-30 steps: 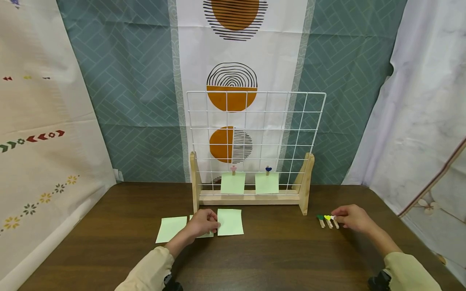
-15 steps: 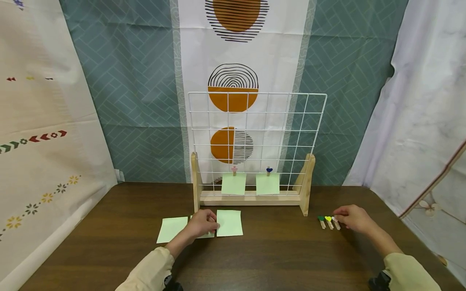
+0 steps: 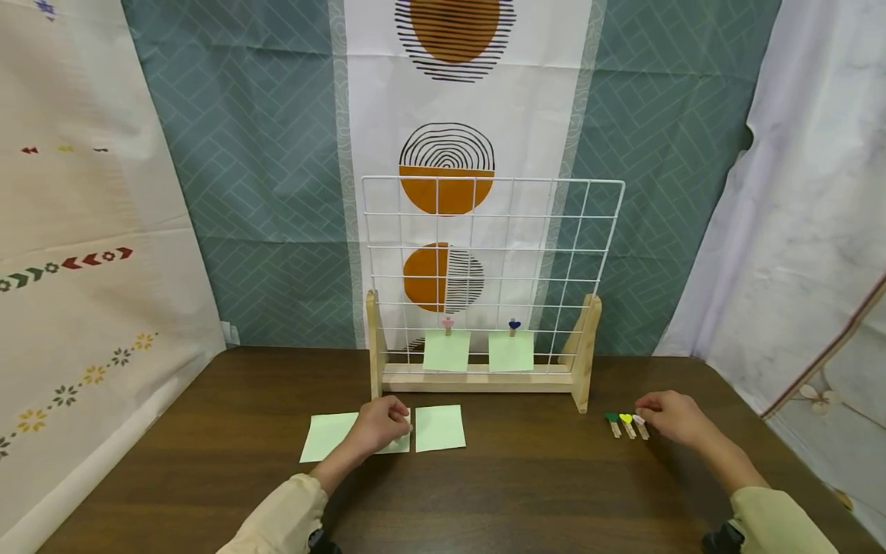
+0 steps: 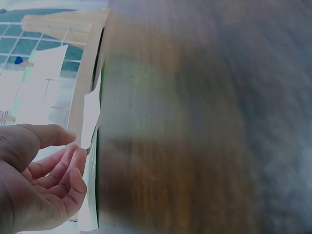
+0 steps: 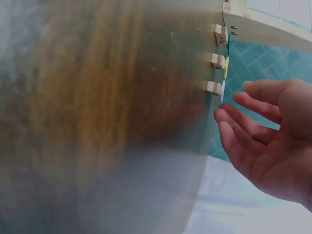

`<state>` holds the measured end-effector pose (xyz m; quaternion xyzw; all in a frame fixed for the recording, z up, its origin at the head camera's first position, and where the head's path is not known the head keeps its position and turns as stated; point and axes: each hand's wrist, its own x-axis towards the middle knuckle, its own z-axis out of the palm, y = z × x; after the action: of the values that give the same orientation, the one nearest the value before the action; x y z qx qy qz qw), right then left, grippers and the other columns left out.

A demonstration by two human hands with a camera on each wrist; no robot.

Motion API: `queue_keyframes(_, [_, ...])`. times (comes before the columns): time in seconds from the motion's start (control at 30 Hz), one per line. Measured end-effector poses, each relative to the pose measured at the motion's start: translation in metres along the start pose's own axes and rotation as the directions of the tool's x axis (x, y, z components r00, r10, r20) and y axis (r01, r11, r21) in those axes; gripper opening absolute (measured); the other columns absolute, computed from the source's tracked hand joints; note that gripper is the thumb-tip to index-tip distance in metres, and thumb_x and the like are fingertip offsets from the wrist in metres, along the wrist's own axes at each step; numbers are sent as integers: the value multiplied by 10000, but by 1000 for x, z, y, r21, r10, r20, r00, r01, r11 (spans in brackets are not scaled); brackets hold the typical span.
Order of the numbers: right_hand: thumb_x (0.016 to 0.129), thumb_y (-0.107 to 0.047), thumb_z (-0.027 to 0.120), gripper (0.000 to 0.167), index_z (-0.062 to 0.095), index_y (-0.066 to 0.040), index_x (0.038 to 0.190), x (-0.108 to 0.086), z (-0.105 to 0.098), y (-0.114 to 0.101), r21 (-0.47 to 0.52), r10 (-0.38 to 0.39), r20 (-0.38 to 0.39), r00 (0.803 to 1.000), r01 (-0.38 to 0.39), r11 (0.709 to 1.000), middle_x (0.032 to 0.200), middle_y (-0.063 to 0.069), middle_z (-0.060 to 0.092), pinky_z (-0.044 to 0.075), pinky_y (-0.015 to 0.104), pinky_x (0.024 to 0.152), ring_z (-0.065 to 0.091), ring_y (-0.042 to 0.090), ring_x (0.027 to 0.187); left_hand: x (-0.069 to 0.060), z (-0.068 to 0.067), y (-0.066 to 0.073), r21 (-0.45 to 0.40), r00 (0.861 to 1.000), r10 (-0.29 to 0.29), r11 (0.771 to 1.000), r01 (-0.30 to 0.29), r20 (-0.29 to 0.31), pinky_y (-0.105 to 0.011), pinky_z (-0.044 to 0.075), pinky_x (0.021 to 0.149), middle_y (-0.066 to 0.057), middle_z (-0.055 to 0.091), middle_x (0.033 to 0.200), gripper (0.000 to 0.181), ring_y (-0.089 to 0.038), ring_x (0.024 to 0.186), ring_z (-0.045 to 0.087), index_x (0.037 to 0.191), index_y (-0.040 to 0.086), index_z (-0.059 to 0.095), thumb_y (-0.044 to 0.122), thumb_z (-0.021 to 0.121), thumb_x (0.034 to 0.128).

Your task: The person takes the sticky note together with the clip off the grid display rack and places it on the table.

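My left hand (image 3: pixel 379 425) is over the middle one of three pale green paper notes on the table, fingers loosely bent. In the left wrist view its fingertips touch or nearly touch the note (image 4: pixel 90 195), with nothing pinched. The right note (image 3: pixel 441 428) lies just beyond the fingers; the left note (image 3: pixel 328 434) is partly behind the hand. My right hand (image 3: pixel 673 416) hovers beside the small white-topped clothespin (image 3: pixel 642 429), its thumb and fingers apart in the right wrist view. Next to that pin lie a yellow heart clothespin (image 3: pixel 627 425) and a green one (image 3: pixel 614 427).
A white wire grid (image 3: pixel 508 249) stands in a wooden base (image 3: pixel 477 382) at the back of the brown table (image 3: pixel 526 485). Two green notes hang on it, one from a pink clothespin (image 3: pixel 447 325), the other from a dark blue one (image 3: pixel 514 327).
My left hand has shifted slightly left, off the edge of the right note, whose far edge looks lower now. More of the middle note shows. The right hand has barely moved.
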<state>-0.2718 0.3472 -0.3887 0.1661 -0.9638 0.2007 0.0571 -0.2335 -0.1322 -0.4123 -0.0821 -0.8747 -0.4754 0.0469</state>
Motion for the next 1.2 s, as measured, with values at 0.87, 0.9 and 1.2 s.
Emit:
queue_keyframes(0.87, [909, -67, 635, 302, 620, 107, 1156, 12, -4, -99, 39, -126, -195, 973, 136, 990, 1037, 211, 644, 497, 519, 779, 619, 390, 957, 0, 1, 4, 90, 977, 207, 975, -201, -59, -481, 512, 792, -192, 649, 1033, 294, -346, 919, 640, 1089, -80, 607, -27, 691, 812])
queue_keyframes(0.9, [912, -71, 634, 308, 617, 105, 1164, 13, -3, -105, 47, -131, -199, 971, 143, 989, 1035, 202, 645, 496, 519, 784, 619, 386, 960, 0, 1, 5, 81, 975, 210, 976, -204, -69, -496, 507, 808, -209, 644, 1047, 303, -361, 943, 636, 1101, -85, 601, -24, 692, 818])
queue_keyframes(1.2, [910, -71, 639, 323, 612, 84, 1191, 32, 7, -145, 122, -167, -212, 963, 195, 973, 1124, 233, 636, 528, 481, 784, 618, 377, 1005, 8, 6, 11, 85, 969, 223, 973, -215, -104, -528, 484, 838, -253, 604, 1165, 397, -408, 1042, 592, 1210, -107, 549, 50, 676, 868])
